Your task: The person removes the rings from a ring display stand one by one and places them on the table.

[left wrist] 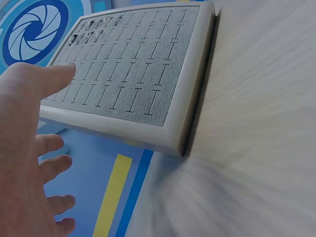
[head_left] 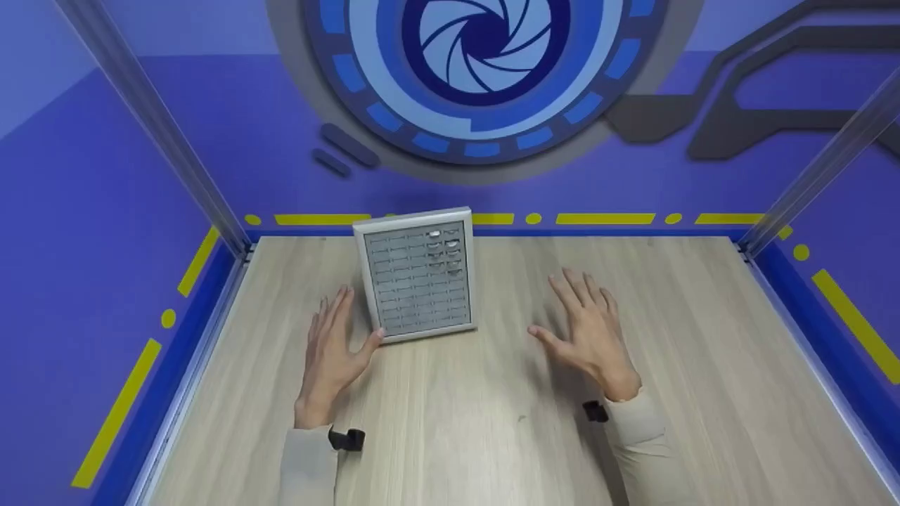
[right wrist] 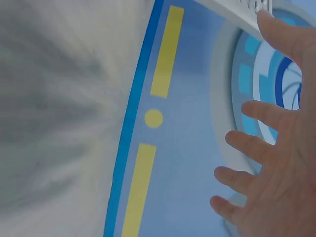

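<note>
A ring display tray point(head_left: 420, 281) with a pale frame and a grey slotted insert stands propped up on the table, its face toward me. Several silver rings point(head_left: 452, 245) sit in slots at its upper right; the other slots hold nothing. My left hand point(head_left: 332, 358) is at the tray's left side, fingers extended, thumb tip right at the lower left corner. In the left wrist view that thumb point(left wrist: 57, 79) overlaps the tray's face. Well to the right of the tray, my right hand point(head_left: 587, 334) is spread with nothing in it.
The light wood-grain table point(head_left: 450, 436) runs back to a blue printed wall point(head_left: 232, 140) with yellow dashes along its foot. Metal posts point(head_left: 162, 126) rise at both back corners, and blue side panels flank the table.
</note>
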### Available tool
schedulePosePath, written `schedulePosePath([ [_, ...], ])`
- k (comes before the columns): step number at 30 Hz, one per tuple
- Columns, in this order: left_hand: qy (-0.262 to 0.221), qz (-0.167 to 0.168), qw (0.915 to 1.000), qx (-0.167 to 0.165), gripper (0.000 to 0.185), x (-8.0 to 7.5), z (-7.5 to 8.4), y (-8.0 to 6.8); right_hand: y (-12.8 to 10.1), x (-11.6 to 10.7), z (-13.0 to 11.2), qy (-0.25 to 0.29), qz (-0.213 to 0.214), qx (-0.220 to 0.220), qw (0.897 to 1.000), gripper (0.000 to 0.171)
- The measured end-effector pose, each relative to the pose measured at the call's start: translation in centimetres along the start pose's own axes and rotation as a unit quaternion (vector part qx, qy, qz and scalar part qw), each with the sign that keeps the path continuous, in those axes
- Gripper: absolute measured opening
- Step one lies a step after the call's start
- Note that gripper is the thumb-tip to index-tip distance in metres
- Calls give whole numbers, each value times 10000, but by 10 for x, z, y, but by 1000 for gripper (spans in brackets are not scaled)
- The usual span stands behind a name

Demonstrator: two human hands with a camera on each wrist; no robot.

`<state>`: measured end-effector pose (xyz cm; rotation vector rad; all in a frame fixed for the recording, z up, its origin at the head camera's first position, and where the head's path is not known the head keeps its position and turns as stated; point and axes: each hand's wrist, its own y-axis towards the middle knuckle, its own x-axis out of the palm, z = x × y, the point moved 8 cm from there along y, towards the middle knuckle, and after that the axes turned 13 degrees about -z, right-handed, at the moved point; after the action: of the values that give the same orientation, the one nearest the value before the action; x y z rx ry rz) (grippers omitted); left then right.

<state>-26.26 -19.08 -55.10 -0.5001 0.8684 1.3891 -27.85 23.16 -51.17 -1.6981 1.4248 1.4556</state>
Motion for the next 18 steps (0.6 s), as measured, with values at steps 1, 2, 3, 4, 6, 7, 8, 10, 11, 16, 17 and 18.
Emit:
schedulePosePath([
  [1, -137, -30, 9999, 9, 88, 1, 0, 0, 4, 1, -3, 26, -48, -46, 10000, 93],
  [2, -271, -56, 9996, 9, 87, 2, -1, 1, 8, 2, -7, 65, -96, -93, 9999, 92],
  [3, -385, -73, 9992, -3, 85, 4, -3, 1, 13, 3, -10, 103, -141, -147, 9997, 91],
  [4, -482, -78, 9988, -15, 84, 5, -3, 2, 17, 2, -13, 124, -180, -186, 9996, 91],
  [6, -658, -80, 9978, -62, 82, 6, -4, 4, 25, 2, -19, 177, -237, -267, 9992, 89],
  [7, -752, -78, 9971, -94, 81, 7, -4, 5, 28, 2, -22, 228, -252, -318, 9989, 88],
  [8, -850, -77, 9963, -124, 80, 9, -5, 5, 32, 2, -25, 287, -241, -385, 9986, 87],
  [10, -1089, -90, 9939, -180, 77, 12, -6, 7, 38, 3, -32, 461, -209, -523, 9973, 82],
  [11, -1220, -102, 9923, -187, 76, 13, -6, 8, 41, 3, -35, 561, -168, -602, 9965, 80],
  [16, -1634, -135, 9863, -154, 69, 21, -4, 15, 58, 9, -49, 912, -50, -885, 9919, 66],
  [17, -1660, -121, 9860, -130, 67, 22, -3, 16, 61, 11, -52, 931, -51, -904, 9915, 64],
  [18, -1679, -108, 9857, -121, 66, 23, -3, 17, 64, 12, -54, 966, -62, -920, 9910, 63],
])
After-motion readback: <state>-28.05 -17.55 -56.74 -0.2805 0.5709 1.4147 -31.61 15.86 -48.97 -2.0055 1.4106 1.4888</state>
